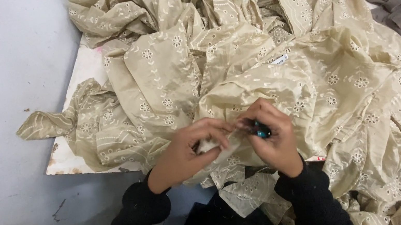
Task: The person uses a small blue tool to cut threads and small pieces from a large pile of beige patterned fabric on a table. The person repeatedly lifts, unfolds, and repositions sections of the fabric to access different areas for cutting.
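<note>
A large heap of beige embroidered cloth [236, 65] with flower patterns lies over a white board [84, 66]. My left hand [190, 148] pinches a fold of this cloth near the front of the heap. My right hand [272, 136] is closed around a small teal-handled tool [262, 131], its tip meeting the pinched fold beside my left fingers. Both arms wear black sleeves. What kind of tool it is stays mostly hidden inside my fingers.
A grey garment [399, 1] lies at the upper right. The white board ends at a chipped corner [59, 166] on the left, over a pale grey floor [0, 104]. A small white label [281, 59] shows on the cloth.
</note>
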